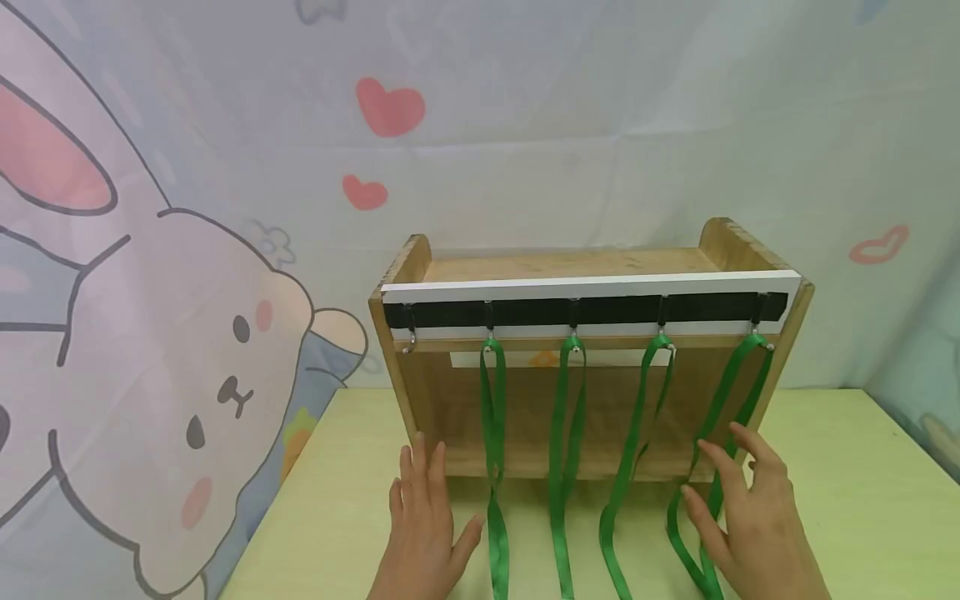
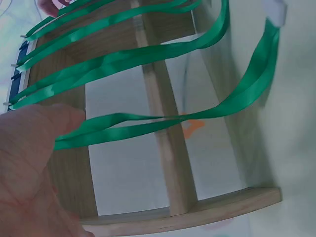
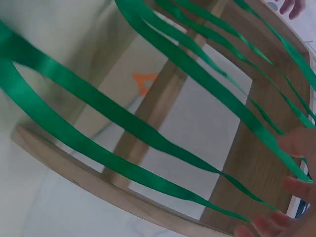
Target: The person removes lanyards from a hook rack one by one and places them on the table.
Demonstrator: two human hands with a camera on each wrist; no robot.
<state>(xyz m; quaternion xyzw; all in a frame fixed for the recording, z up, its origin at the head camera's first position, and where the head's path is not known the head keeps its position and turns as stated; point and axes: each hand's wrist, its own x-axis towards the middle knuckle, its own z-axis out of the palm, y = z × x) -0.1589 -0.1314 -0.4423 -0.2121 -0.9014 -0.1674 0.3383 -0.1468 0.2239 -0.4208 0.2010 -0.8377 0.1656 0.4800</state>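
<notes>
Several green ribbons hang in long loops from small metal hooks along the front of a wooden shelf. My left hand is raised with its fingers extended, left of the leftmost ribbon. In the left wrist view, that hand's thumb side overlaps a ribbon. Near the rightmost ribbon, my right hand has spread, slightly bent fingers. The right wrist view shows its fingertips beside the ribbons without a visible grip. The ribbons' lower ends leave the head view.
A white board with a black strip carries the hooks; the leftmost hook is bare. The shelf stands on a pale yellow table. Behind is a cloth backdrop with a cartoon rabbit. A white piece sits at one ribbon's end.
</notes>
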